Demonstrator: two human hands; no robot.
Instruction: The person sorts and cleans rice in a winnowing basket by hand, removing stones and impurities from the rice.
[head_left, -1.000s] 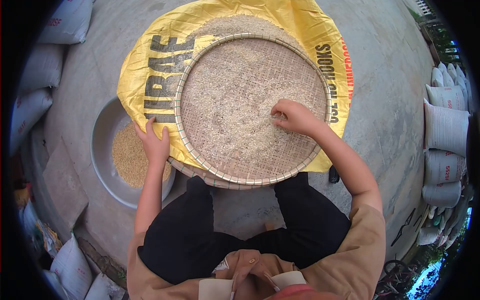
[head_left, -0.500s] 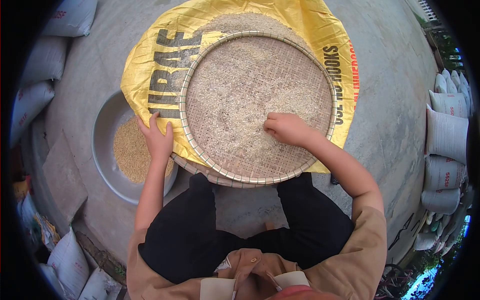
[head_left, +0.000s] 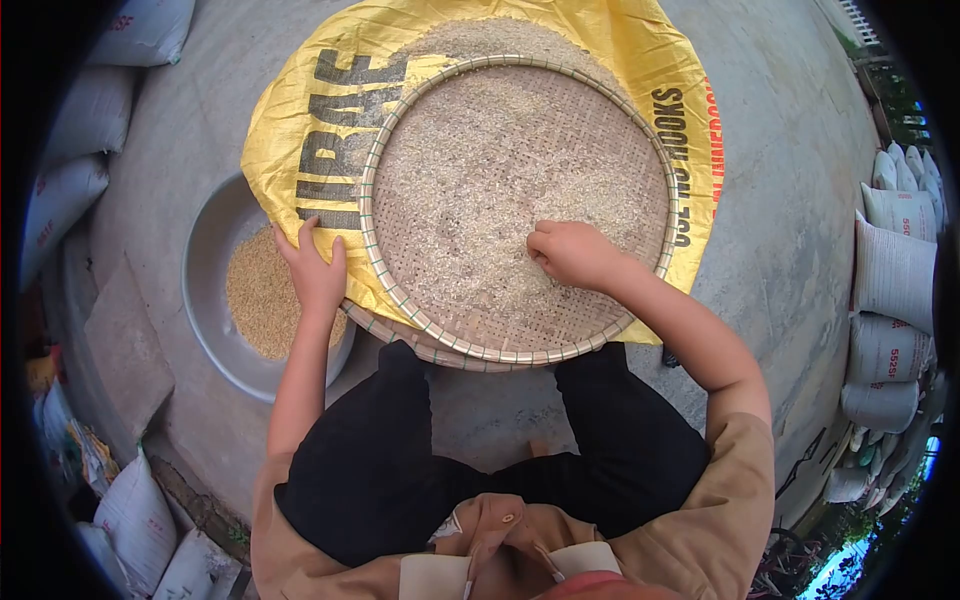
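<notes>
A round woven bamboo tray point(head_left: 430, 120) with a bound rim lies before me, pale husked grain point(head_left: 480, 190) spread thinly across it. Over its right half, my right hand point(head_left: 575, 255) is closed with fingertips pinched down at the grain; whatever they grip is too small to make out. On the left, my left hand point(head_left: 316, 270) rests with fingers spread on the edge of a yellow woven sack point(head_left: 275, 150), between the tray and a metal basin point(head_left: 205, 290). The basin holds golden unhusked grain point(head_left: 262, 300). Beneath the tray, part of a second woven tray point(head_left: 400, 340) shows.
More grain point(head_left: 500, 38) lies on the yellow sack beyond the tray. White filled sacks point(head_left: 85, 110) line the left side, and others point(head_left: 893, 265) are stacked at the right. The ground is grey concrete point(head_left: 770, 200). My knees point(head_left: 395, 400) flank the tray's near edge.
The view has shifted slightly, and the tray appears a little higher in it. Both hands stay in nearly the same places, the right still pinched over the grain.
</notes>
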